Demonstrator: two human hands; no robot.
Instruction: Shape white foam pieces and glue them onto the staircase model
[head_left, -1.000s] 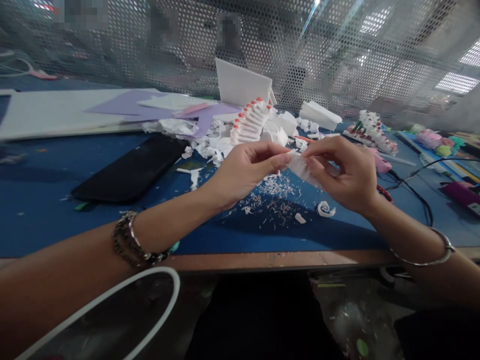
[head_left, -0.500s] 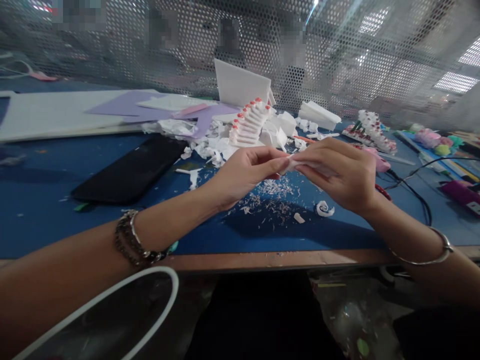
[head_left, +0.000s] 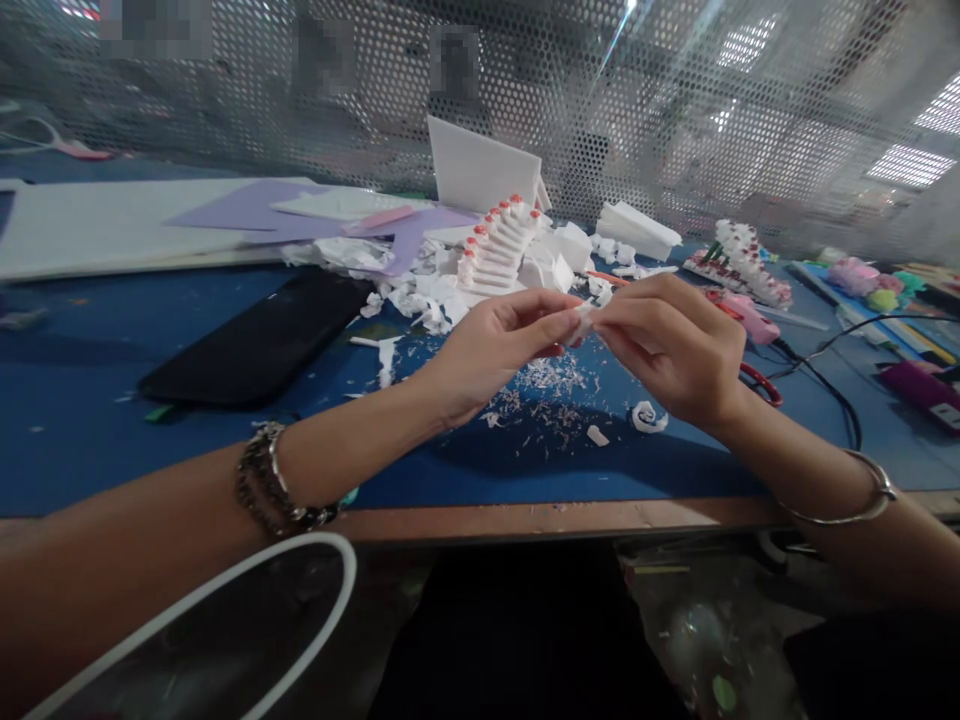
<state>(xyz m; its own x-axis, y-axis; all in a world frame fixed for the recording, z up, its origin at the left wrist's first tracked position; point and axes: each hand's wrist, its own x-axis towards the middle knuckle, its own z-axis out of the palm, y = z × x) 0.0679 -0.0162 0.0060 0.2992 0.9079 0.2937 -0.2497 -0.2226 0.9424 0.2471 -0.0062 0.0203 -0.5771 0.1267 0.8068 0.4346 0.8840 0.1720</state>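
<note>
Flat black slab [head_left: 255, 350] at left on blue tabletop [head_left: 67, 400]; crumpled white paper scraps [head_left: 427, 302] just right of it. Left hand [head_left: 491, 350] pinches a small white paper-like piece [head_left: 582, 324] in its fingertips, above fine white shavings [head_left: 555, 376]. Red-tipped white rolls [head_left: 496, 248] stand in a row behind. Right hand [head_left: 675, 340] pinches the piece's other side. Spiral-curled white strip [head_left: 648, 418] lies below that hand, pink corded tool [head_left: 754, 320] beyond it to the right.

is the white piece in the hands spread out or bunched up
Bunched up, as far as shows: the white piece is a small lump pinched between left hand and right hand, partly hidden.
</note>
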